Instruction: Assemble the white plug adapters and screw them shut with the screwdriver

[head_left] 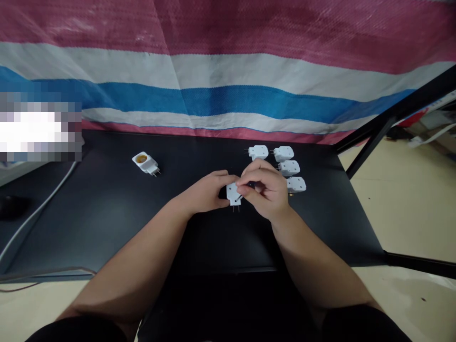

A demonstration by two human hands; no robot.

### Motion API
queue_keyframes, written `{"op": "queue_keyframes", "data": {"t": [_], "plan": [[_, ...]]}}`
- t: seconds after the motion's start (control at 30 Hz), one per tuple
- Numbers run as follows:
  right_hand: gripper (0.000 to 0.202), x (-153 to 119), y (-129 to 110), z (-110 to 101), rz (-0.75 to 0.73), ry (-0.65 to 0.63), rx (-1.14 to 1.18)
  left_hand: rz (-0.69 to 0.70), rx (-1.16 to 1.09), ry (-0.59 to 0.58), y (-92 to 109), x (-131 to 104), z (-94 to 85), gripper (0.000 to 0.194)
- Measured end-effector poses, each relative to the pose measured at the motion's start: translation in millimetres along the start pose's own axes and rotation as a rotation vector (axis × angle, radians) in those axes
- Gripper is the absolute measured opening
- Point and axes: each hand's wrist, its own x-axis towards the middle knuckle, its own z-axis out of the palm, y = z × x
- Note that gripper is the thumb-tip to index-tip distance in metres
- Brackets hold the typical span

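Near the middle of the black table, my left hand (210, 191) grips a white plug adapter (232, 192) by its left side, with its two metal prongs pointing toward me. My right hand (265, 187) is closed in a pinch around a thin, dark, rod-like tool (240, 197), whose tip meets the adapter's face near a small hole. Most of the tool is hidden by my fingers. Just beyond and right of my right hand lie several similar white adapters (289, 167), prongs to the left.
Another white adapter with a round brownish opening (146, 164) lies at the left on the black table (107, 204). A pale cable (46, 209) runs along the far left. A striped sheet (213, 102) hangs behind; a black metal frame (392, 111) stands right.
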Motion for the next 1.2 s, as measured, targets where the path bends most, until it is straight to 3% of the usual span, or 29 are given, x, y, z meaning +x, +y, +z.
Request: {"op": "queue_keyframes", "data": {"t": [0.1, 0.2, 0.27, 0.47, 0.6, 0.7, 0.87, 1.07, 1.2], "plan": [[0.014, -3.9, -2.3, 0.5, 0.105, 0.029, 0.022, 0.01, 0.009, -0.002, -0.7, -0.3, -0.2, 0.044], [0.023, -11.1, -1.1, 2.4, 0.275, 0.068, 0.15, 0.023, 0.008, -0.007, -2.5, -0.5, -0.1, 0.034], [0.024, -13.7, -0.1, 1.5, 0.313, 0.059, 0.205, 0.027, 0.001, -0.013, -2.9, -0.5, -0.1, 0.027], [0.013, -8.2, 0.8, -4.6, 0.356, -0.113, 0.368, 0.027, -0.014, -0.002, 0.4, 0.9, -1.2, 0.016], [0.031, -8.0, 3.0, 5.7, 0.452, -0.208, 0.672, 0.017, -0.042, -0.008, 0.8, 1.5, -1.7, 0.016], [0.029, -11.3, 6.1, 14.6, 0.449, -0.181, 0.788, 0.001, -0.05, -0.015, 0.1, 1.3, -1.4, 0.02], [0.024, -8.4, 8.5, 14.1, 0.409, -0.145, 0.744, 0.007, -0.048, -0.003, -1.4, 0.9, 0.1, 0.014], [0.041, -2.4, 3.7, 12.8, 0.451, -0.156, 0.798, 0.02, -0.055, 0.006, 0.2, 1.2, -0.5, 0.02], [0.035, -4.2, 3.2, 18.5, 0.392, -0.096, 0.795, -0.001, -0.059, -0.005, 2.3, 1.6, -1.2, 0.022]]}}
